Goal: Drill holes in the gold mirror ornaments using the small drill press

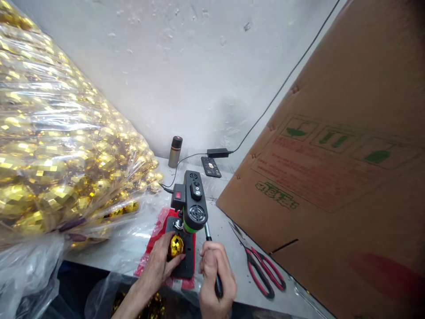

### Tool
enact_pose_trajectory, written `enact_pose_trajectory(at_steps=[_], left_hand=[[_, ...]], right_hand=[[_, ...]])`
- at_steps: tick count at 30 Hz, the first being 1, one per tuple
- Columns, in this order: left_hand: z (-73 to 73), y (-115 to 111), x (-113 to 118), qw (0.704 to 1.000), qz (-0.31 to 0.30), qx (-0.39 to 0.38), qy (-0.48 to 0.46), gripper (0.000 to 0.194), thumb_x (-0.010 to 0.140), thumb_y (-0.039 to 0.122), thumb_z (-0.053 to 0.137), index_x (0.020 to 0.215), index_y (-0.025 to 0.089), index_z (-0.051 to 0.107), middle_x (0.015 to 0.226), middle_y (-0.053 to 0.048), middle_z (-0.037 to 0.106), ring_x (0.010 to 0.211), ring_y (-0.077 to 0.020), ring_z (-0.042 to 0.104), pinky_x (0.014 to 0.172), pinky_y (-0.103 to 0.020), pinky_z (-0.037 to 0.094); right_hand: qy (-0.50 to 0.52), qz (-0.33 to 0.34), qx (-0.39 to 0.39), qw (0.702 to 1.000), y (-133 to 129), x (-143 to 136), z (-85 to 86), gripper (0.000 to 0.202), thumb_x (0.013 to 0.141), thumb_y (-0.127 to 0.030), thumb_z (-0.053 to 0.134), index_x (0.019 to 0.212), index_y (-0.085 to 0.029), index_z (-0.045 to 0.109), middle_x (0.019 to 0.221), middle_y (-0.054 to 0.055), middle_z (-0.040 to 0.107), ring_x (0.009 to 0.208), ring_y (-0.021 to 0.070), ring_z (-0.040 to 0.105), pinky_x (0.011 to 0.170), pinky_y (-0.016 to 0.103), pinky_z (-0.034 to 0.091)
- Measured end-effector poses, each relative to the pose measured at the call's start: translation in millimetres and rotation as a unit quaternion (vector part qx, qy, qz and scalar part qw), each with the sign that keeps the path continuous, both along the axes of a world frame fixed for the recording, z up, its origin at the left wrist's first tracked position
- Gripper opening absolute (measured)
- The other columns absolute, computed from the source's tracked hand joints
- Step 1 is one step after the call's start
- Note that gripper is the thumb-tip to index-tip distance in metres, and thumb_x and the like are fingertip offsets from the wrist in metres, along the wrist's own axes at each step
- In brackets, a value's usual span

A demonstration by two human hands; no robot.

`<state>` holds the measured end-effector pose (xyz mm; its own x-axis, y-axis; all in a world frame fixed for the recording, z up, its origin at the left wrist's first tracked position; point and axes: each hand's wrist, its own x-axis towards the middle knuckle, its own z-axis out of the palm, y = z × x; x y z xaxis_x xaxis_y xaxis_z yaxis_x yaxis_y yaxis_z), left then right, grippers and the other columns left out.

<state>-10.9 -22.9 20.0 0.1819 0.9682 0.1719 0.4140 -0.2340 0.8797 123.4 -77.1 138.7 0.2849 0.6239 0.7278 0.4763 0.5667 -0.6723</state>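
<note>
My left hand (160, 262) grips a small gold mirrored ball (176, 245) between thumb and fingers, over the black base (187, 266) of a small press machine. The machine's black head (195, 199), with round vents and a green ring below, stands just above and beyond the ball. Fingers of my right hand (217, 277) are wrapped round the black grip of a metal lever (208, 232) at the machine's right side. Red plastic (153, 243) lies beneath the base.
A large clear bag of gold balls (59, 164) fills the left. Red-handled scissors (262, 270) lie right of my right hand, beside a big cardboard box (325, 164). Behind the machine are a bottle (175, 153), a phone (211, 167) and a black adapter (218, 153) with cables.
</note>
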Motion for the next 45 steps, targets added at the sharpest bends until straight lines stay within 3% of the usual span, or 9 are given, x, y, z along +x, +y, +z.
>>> enact_pose_trajectory(at_steps=[5, 12, 20, 27, 32, 35, 39, 45], left_hand=[[10.1, 5.5, -1.9, 0.998, -0.040, 0.013, 0.044, 0.051, 0.082, 0.035, 0.076, 0.131, 0.021, 0.067, 0.128, -0.018, 0.075, 0.119, -0.0386, 0.070, 0.105, -0.054, 0.056], [30.5, 16.6, -6.1, 0.988, -0.123, -0.043, 0.086, 0.051, 0.081, 0.036, 0.077, 0.129, 0.021, 0.069, 0.125, -0.016, 0.076, 0.116, -0.0373, 0.070, 0.102, -0.049, 0.055], [9.4, 11.7, -5.2, 0.998, -0.026, -0.061, 0.018, 0.056, 0.080, 0.042, 0.075, 0.131, 0.021, 0.063, 0.128, -0.016, 0.074, 0.119, -0.0370, 0.069, 0.104, -0.052, 0.054], [13.8, 16.6, -12.8, 0.995, -0.040, -0.084, -0.019, 0.058, 0.076, 0.046, 0.077, 0.127, 0.022, 0.067, 0.128, -0.014, 0.076, 0.120, -0.0360, 0.070, 0.108, -0.052, 0.053], [5.9, 25.4, -20.9, 0.972, 0.001, -0.164, -0.169, 0.072, 0.077, 0.069, 0.072, 0.128, 0.019, 0.065, 0.125, -0.013, 0.078, 0.119, -0.0336, 0.072, 0.105, -0.047, 0.056], [2.6, 27.4, -28.0, 0.954, 0.008, -0.212, -0.212, 0.079, 0.073, 0.078, 0.071, 0.125, 0.018, 0.067, 0.126, -0.013, 0.078, 0.119, -0.0338, 0.072, 0.104, -0.046, 0.057], [7.5, 22.4, -27.8, 0.967, -0.002, -0.184, -0.175, 0.074, 0.073, 0.071, 0.073, 0.126, 0.020, 0.067, 0.124, -0.011, 0.079, 0.117, -0.0337, 0.072, 0.104, -0.046, 0.057], [19.8, 13.6, -12.3, 0.996, -0.030, -0.082, 0.002, 0.056, 0.079, 0.049, 0.072, 0.128, 0.021, 0.069, 0.124, -0.014, 0.078, 0.115, -0.0356, 0.073, 0.105, -0.049, 0.056]], right_hand=[[0.002, 0.003, 0.003, 1.000, -0.8, -0.2, 0.9, 0.026, 0.104, -0.013, 0.045, 0.081, -0.022, 0.054, 0.074, -0.003, 0.055, 0.057, 0.0094, 0.049, 0.053, 0.020, 0.040], [-0.002, 0.006, -0.008, 1.000, -1.4, 2.4, -1.7, 0.027, 0.105, -0.013, 0.044, 0.082, -0.023, 0.054, 0.075, -0.002, 0.054, 0.058, 0.0096, 0.050, 0.054, 0.021, 0.041], [-0.007, 0.002, -0.003, 1.000, -1.7, 2.2, -2.9, 0.029, 0.106, -0.014, 0.044, 0.080, -0.023, 0.053, 0.073, -0.002, 0.053, 0.061, 0.0107, 0.052, 0.055, 0.023, 0.041], [0.012, -0.002, -0.012, 1.000, -1.5, -0.9, 1.0, 0.030, 0.107, -0.017, 0.043, 0.080, -0.023, 0.054, 0.074, -0.002, 0.053, 0.059, 0.0105, 0.050, 0.054, 0.023, 0.039], [0.067, -0.015, -0.050, 0.996, -4.7, -8.9, 6.6, 0.034, 0.109, -0.024, 0.044, 0.077, -0.023, 0.054, 0.074, 0.000, 0.053, 0.063, 0.0130, 0.048, 0.059, 0.027, 0.039], [0.085, -0.018, -0.056, 0.995, -5.1, -12.2, 11.9, 0.035, 0.109, -0.023, 0.044, 0.075, -0.022, 0.055, 0.073, 0.000, 0.052, 0.065, 0.0130, 0.049, 0.060, 0.027, 0.039], [0.102, -0.022, -0.056, 0.993, -3.6, -13.5, 17.8, 0.034, 0.108, -0.023, 0.045, 0.076, -0.022, 0.055, 0.072, -0.001, 0.050, 0.063, 0.0124, 0.047, 0.059, 0.027, 0.038], [0.113, -0.021, -0.044, 0.992, -3.2, -16.2, 20.3, 0.036, 0.109, -0.026, 0.046, 0.075, -0.022, 0.054, 0.073, -0.002, 0.051, 0.065, 0.0125, 0.047, 0.062, 0.027, 0.038]])
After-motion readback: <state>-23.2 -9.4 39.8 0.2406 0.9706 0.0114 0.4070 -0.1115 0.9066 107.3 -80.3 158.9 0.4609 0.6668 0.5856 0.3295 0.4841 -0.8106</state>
